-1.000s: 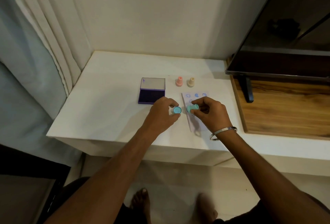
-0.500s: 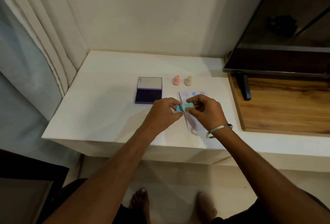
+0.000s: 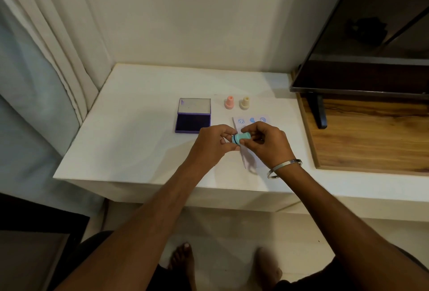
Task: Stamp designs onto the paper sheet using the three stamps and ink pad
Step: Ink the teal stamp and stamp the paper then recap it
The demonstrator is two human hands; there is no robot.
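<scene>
Both hands' fingers [image 3: 251, 131] pinch a teal stamp [image 3: 241, 138] above the white counter [image 3: 139, 142] beside curtains [image 3: 46, 47].

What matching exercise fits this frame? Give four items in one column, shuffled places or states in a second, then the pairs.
Items:
1. teal stamp
2. pink stamp
3. ink pad
4. paper sheet

States:
A. lid open, on the table left of the paper
B. lying flat, blue prints along its far edge
C. held sideways between both hands
D. standing upright beside the cream stamp

Pairs: 1-C, 2-D, 3-A, 4-B
</scene>
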